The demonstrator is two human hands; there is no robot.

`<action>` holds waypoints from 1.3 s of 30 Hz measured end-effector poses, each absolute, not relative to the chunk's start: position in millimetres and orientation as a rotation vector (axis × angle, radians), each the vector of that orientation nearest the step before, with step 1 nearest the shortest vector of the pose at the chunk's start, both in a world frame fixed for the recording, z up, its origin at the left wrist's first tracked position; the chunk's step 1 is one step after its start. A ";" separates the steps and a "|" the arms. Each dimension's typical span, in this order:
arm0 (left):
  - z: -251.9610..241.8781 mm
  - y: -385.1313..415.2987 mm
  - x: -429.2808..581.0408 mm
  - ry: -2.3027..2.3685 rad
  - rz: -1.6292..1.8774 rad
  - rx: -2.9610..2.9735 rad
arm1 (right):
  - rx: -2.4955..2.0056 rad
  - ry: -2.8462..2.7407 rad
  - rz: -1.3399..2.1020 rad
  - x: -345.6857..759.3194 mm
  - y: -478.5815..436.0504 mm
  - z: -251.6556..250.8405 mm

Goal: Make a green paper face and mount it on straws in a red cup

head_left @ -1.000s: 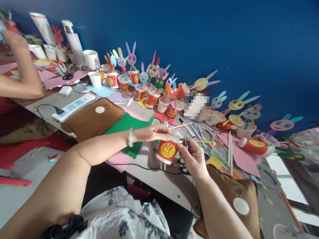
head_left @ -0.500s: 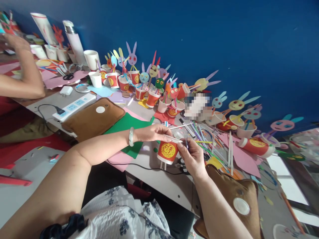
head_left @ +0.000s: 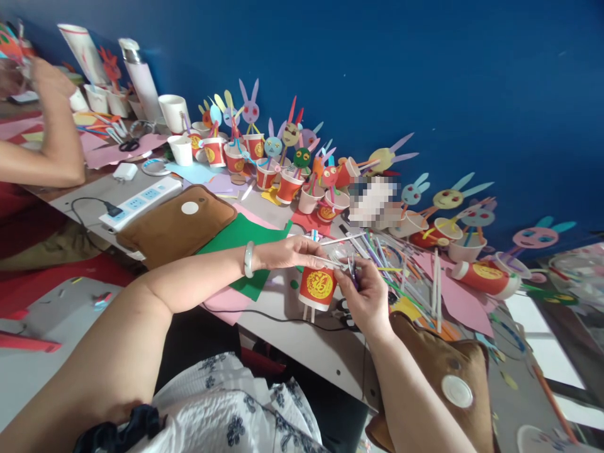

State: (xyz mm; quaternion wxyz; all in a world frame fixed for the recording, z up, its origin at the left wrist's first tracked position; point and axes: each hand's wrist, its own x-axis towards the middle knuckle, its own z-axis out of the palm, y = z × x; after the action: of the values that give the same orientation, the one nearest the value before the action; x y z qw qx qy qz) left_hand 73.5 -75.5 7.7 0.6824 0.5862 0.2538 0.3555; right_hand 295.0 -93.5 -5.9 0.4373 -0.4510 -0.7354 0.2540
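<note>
My left hand pinches a thin white strip, with its free end pointing right. In my right hand is a small pair of scissors, its blades at the strip's right end. Whether the blades touch the strip I cannot tell. Just below the strip sits a red paper cup with a yellow round pattern, partly covered at its top by my fingers. Pale sticks poke out under the cup. A second, black-handled tool lies partly hidden beside my right hand.
Rabbit-faced cup figures line the wall. Loose coloured strips and pink paper lie right. Brown cushions flank my arms; green paper and a power strip lie left. A co-worker's arm is at far left.
The scissors have shifted slightly left and opened along the strip, and my right hand has turned a little. The cup has tilted slightly. The co-worker's hand has moved right.
</note>
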 end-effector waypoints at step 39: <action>2.4 -99.9 95.1 0.750 1.140 1.673 | -0.862 -2.027 -0.069 290.2 -110.1 -1.0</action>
State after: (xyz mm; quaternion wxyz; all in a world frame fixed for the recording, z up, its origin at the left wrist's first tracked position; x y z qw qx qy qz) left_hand 95.1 -99.9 2.4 0.4720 0.6832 0.3063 0.4654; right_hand 290.2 -110.1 -1.0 0.4518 -0.3489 -0.8206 -0.0280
